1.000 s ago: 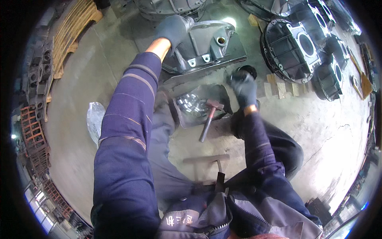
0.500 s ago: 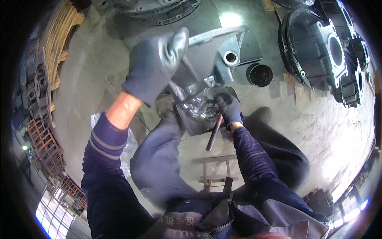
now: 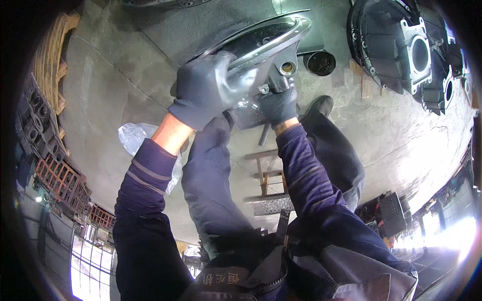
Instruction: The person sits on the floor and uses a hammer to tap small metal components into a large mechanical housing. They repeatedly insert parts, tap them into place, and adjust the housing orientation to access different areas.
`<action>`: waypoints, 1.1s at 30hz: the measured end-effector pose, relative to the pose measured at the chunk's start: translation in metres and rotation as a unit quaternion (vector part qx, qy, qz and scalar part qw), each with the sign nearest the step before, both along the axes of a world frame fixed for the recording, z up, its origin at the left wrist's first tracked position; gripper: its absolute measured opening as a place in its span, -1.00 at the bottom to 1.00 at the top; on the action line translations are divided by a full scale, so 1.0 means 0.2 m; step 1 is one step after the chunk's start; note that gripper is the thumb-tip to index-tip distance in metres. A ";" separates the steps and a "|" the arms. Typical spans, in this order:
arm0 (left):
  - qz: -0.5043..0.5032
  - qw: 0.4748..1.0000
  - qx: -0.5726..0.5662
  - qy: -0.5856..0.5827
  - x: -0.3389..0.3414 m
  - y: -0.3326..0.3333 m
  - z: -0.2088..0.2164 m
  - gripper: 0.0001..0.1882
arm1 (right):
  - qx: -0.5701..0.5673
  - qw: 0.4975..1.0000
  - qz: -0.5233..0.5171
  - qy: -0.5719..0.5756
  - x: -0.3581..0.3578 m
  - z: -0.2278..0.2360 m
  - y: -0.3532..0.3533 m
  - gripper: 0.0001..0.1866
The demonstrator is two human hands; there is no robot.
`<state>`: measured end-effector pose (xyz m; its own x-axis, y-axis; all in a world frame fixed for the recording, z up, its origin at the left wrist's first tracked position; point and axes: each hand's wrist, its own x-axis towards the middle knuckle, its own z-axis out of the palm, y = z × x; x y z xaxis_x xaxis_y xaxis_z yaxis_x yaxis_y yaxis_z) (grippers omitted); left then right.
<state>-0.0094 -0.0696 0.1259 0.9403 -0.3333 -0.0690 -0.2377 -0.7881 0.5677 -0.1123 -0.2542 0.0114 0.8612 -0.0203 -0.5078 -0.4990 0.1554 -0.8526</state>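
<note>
Casting (image 3: 273, 50), grey, round-bored, tilted

The left arm (image 3: 143, 188) and the right arm (image 3: 314, 175) are both stretched out in front, dressed in dark blue sleeves (image 3: 150, 160). The left hand (image 3: 206, 93) is held a little higher than the right hand (image 3: 278, 106), and both are covered by dark gloves (image 3: 196, 100). The left fingers (image 3: 224, 58) are curled; the right fingers (image 3: 282, 93) are partly hidden. Bare skin is shown at both wrists (image 3: 172, 134). The legs (image 3: 208, 170) are spread apart.
</note>
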 end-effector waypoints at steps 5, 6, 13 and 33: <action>-0.009 0.998 0.062 0.008 0.01 -0.02 0.01 -0.50 | 0.115 0.984 -0.117 0.074 -0.04 -0.19 0.01 -0.67; -0.008 0.997 0.075 0.008 0.02 -0.02 0.02 -0.49 | 0.024 0.992 -0.086 0.086 -0.06 -0.23 0.00 -0.66; 0.003 0.997 0.017 -0.077 -0.03 0.01 -0.05 -0.52 | -0.119 0.989 0.081 0.026 -0.19 -0.41 -0.10 -0.57; -0.026 0.999 0.002 0.037 -0.52 -0.62 1.20 -0.62 | 0.270 0.825 -0.419 0.266 -0.52 1.06 -0.53 -0.71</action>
